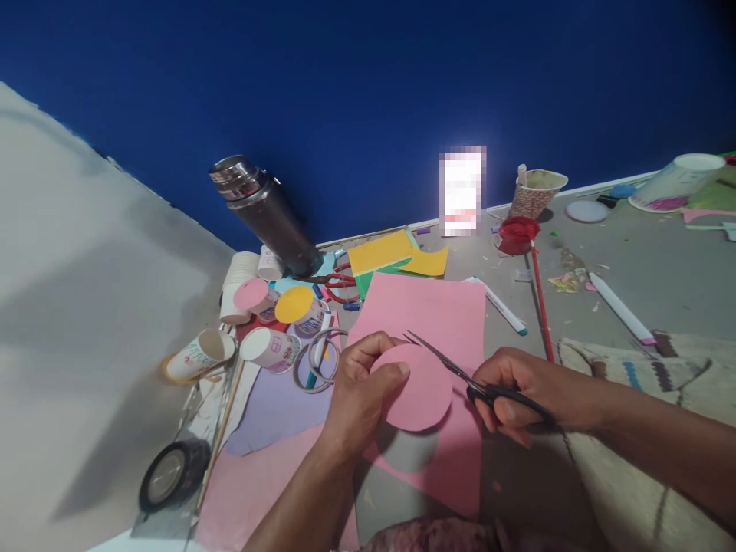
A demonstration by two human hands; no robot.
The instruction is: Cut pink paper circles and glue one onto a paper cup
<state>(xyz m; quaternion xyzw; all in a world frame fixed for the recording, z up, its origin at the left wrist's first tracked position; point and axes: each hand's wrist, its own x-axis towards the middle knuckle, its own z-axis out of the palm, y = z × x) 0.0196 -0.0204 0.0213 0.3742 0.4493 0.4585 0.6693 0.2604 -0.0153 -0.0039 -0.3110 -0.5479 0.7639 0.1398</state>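
Between its thumb and fingers, my left hand (368,379) grips a pink paper circle (422,399). My right hand (517,387) is closed around the black handles of a pair of scissors (454,368). The slightly parted blades point up and left, along the circle's upper right edge; whether they touch the paper I cannot tell. Under both hands lies a pink paper sheet (431,310) with a round opening cut in it, through which the grey table shows.
Left stand a dark flask (270,222) and several paper cups (270,349), near tape rings (316,360) and purple paper (281,418). Black tape (172,475) lies lower left. Yellow paper (382,253) is behind; markers (621,307), red ribbon (516,234) and a stained cloth (609,460) are right.
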